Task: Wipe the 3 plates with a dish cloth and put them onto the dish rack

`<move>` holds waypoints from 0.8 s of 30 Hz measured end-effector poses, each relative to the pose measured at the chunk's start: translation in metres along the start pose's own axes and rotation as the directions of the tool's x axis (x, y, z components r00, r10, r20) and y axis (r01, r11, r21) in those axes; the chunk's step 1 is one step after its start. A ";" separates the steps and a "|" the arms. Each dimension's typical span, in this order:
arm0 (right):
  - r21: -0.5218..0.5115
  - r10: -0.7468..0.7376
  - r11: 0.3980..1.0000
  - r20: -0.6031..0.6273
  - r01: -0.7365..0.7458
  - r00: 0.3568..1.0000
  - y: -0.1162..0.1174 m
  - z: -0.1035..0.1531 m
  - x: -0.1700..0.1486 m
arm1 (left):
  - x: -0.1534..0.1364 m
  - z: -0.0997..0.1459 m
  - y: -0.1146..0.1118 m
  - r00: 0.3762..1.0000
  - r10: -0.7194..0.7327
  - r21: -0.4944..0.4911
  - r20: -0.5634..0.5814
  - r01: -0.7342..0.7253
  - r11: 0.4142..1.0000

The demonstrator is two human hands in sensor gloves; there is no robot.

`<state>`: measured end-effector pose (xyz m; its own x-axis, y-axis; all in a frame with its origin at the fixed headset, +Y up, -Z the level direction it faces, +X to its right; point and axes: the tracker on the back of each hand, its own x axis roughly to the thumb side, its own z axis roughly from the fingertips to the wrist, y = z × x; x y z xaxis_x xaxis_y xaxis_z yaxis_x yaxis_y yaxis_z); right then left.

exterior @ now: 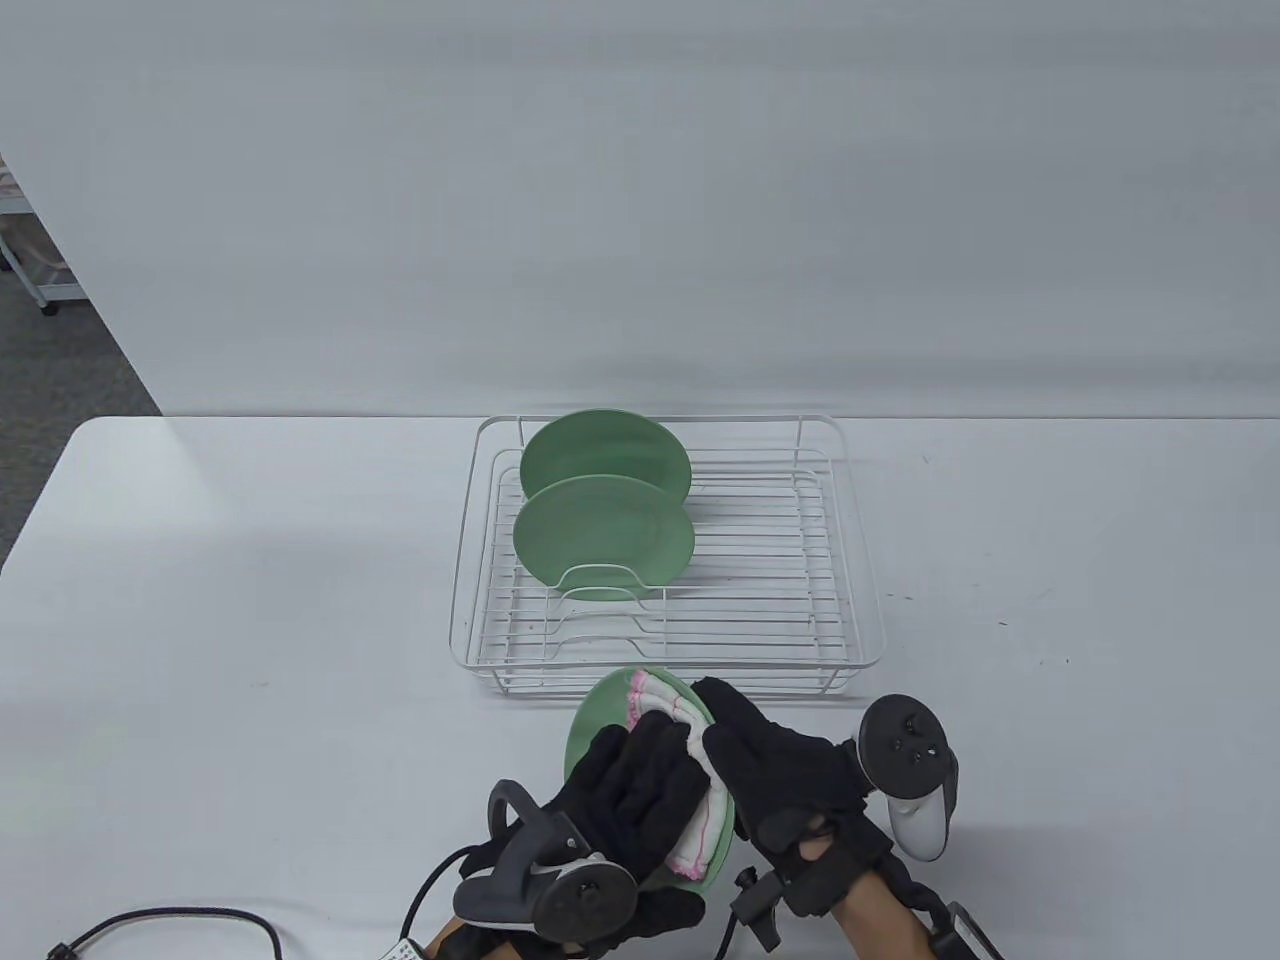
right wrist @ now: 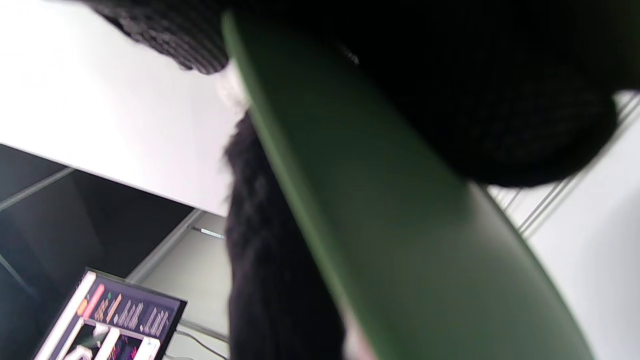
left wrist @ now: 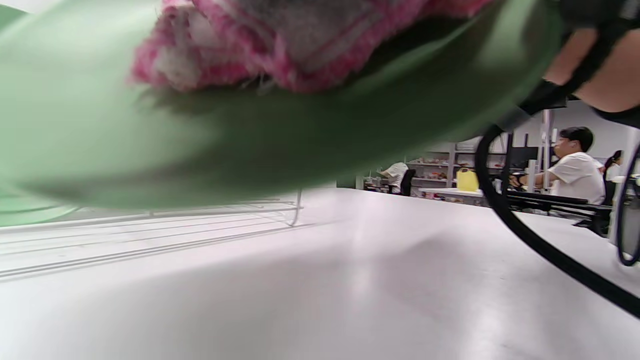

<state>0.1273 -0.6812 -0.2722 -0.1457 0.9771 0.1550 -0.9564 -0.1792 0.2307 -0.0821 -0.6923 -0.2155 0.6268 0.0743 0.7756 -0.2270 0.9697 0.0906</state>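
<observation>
Both hands are working at the near edge of the table (exterior: 250,600): the left hand (exterior: 640,790) is pressing a pink-edged cloth (exterior: 665,712) against a tilted green plate (exterior: 595,725), fingers curled over it, while the right hand (exterior: 780,770) is gripping that plate's right rim. Just beyond, the white rack (exterior: 850,560) is holding two green plates (exterior: 603,535) upright at its left. A black cable (exterior: 170,920) is lying near left.

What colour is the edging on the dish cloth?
Pink, on a white cloth; clearest in the left wrist view.
</observation>
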 end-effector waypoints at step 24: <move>-0.277 -0.013 0.959 0.150 0.055 0.989 -0.059 0.016 0.015 | -0.031 0.006 0.009 0.981 -0.102 -0.008 -0.164 0.103 0.995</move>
<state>0.1853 -0.6580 -0.2679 -0.0934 0.9511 0.2945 -0.9956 -0.0867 -0.0358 -0.1081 -0.6872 -0.2350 0.7607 0.0118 0.6490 -0.1558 0.9739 0.1649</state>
